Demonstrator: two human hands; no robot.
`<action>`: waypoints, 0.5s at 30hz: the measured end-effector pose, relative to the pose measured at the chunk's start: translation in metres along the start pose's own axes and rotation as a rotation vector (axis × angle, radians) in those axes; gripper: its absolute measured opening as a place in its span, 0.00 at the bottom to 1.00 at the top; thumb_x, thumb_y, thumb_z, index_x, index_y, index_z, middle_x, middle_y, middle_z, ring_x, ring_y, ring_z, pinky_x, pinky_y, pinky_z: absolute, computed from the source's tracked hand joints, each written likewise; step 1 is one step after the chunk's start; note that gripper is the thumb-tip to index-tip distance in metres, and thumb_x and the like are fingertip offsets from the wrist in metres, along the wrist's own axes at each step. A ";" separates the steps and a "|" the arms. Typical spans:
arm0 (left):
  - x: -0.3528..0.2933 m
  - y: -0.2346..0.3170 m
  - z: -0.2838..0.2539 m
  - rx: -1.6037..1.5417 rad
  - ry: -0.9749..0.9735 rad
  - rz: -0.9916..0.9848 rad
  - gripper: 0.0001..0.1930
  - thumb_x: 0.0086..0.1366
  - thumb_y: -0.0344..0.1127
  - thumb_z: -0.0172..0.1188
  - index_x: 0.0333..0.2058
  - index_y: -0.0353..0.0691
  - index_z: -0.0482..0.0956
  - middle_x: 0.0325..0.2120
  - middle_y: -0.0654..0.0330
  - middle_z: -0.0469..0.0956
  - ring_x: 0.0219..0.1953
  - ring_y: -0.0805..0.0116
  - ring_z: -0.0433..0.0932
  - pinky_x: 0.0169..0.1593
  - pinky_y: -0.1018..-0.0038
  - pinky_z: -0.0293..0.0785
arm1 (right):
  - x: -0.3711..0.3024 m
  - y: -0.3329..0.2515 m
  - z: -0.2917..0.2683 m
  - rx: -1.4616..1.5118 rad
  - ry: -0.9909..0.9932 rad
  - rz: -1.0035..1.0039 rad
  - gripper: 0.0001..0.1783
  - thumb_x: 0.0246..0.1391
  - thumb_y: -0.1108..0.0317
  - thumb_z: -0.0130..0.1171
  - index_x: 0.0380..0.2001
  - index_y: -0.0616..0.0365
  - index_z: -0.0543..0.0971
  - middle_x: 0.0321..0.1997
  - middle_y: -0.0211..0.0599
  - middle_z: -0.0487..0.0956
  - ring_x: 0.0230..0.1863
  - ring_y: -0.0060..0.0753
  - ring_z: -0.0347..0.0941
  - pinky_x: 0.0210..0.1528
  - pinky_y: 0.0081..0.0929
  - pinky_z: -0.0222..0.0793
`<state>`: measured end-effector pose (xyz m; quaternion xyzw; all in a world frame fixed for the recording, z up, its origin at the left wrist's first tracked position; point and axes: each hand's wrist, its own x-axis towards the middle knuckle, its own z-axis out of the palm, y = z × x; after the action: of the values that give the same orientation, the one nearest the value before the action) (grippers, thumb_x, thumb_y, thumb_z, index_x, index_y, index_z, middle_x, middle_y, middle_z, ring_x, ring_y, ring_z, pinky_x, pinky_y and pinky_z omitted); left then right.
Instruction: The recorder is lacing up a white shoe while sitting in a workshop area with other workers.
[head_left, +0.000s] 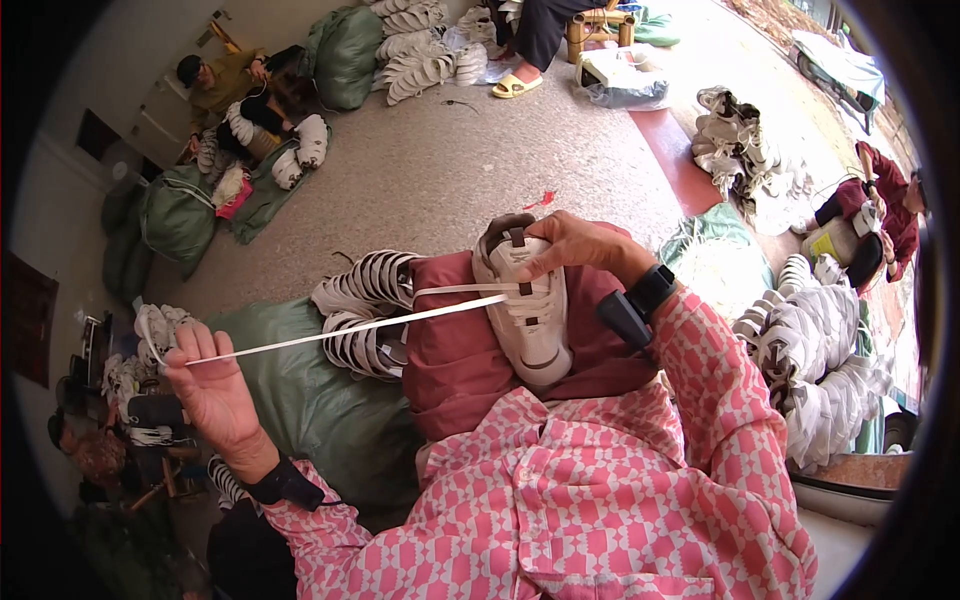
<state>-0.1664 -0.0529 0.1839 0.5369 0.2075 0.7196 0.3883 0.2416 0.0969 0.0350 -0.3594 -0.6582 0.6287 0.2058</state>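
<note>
A beige and white sneaker [530,335] rests on my lap over dark red trousers, toe toward me, with small brown patches on its tongue and lace area. My right hand [590,250] grips it near the collar, thumb over the lacing. From the eyelets a flat white shoelace [350,328] runs taut to the left. Its far part is pinched in my left hand [222,400], raised well out to the side, palm up. A second stretch of lace crosses my knee just above the first.
Beside my left knee, nested striped shoe uppers [365,285] lie on a green sack [280,370]. More white shoes [810,360] are piled at my right. Co-workers sit at the far left, left, top and right. A dark shoe heap [735,145] stands at the upper right.
</note>
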 end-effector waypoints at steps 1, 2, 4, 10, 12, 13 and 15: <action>0.001 0.006 -0.002 -0.083 0.052 0.071 0.10 0.66 0.42 0.59 0.33 0.43 0.76 0.26 0.69 0.60 0.26 0.76 0.56 0.31 0.79 0.55 | 0.000 0.000 0.000 -0.001 -0.001 -0.001 0.21 0.44 0.63 0.75 0.42 0.60 0.82 0.35 0.26 0.83 0.38 0.18 0.76 0.45 0.19 0.70; 0.000 0.012 -0.002 -0.084 0.053 0.073 0.10 0.66 0.42 0.59 0.33 0.43 0.76 0.26 0.69 0.60 0.26 0.76 0.56 0.31 0.79 0.55 | 0.001 0.000 0.000 -0.010 -0.013 -0.005 0.21 0.44 0.63 0.74 0.42 0.60 0.82 0.35 0.26 0.83 0.37 0.18 0.76 0.45 0.19 0.70; -0.001 0.023 -0.001 -0.424 0.185 0.093 0.08 0.68 0.39 0.56 0.33 0.41 0.74 0.25 0.67 0.61 0.25 0.76 0.58 0.28 0.79 0.56 | 0.002 0.001 -0.001 -0.022 -0.024 -0.007 0.21 0.44 0.64 0.74 0.42 0.60 0.82 0.35 0.27 0.83 0.37 0.18 0.76 0.45 0.19 0.70; 0.002 0.018 0.018 -0.463 -0.122 -0.079 0.11 0.71 0.37 0.52 0.36 0.34 0.76 0.22 0.66 0.62 0.20 0.79 0.57 0.21 0.80 0.53 | 0.001 -0.004 0.000 -0.045 -0.018 -0.005 0.19 0.44 0.64 0.74 0.39 0.60 0.83 0.34 0.27 0.83 0.36 0.18 0.76 0.44 0.20 0.71; -0.004 -0.014 0.039 -0.021 -0.094 -0.133 0.12 0.72 0.36 0.51 0.38 0.32 0.78 0.19 0.70 0.63 0.18 0.82 0.56 0.21 0.81 0.51 | 0.001 -0.004 0.001 -0.008 -0.010 0.005 0.18 0.44 0.65 0.74 0.39 0.60 0.83 0.34 0.27 0.83 0.35 0.18 0.76 0.43 0.20 0.71; -0.011 -0.040 0.050 0.291 -0.052 -0.152 0.13 0.72 0.36 0.51 0.38 0.30 0.79 0.18 0.71 0.64 0.18 0.83 0.56 0.21 0.81 0.50 | 0.001 -0.005 0.002 -0.012 -0.012 0.006 0.18 0.44 0.65 0.74 0.39 0.60 0.83 0.34 0.27 0.83 0.35 0.18 0.76 0.43 0.20 0.71; -0.018 -0.087 0.083 0.483 -0.203 -0.350 0.10 0.68 0.31 0.57 0.42 0.32 0.82 0.22 0.70 0.74 0.22 0.86 0.63 0.25 0.86 0.57 | -0.002 -0.007 0.002 -0.007 0.015 0.018 0.17 0.44 0.67 0.73 0.38 0.60 0.83 0.34 0.26 0.83 0.35 0.17 0.76 0.42 0.19 0.71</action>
<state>-0.0573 -0.0231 0.1389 0.6387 0.4220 0.5145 0.3863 0.2405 0.0941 0.0416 -0.3708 -0.6556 0.6255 0.2035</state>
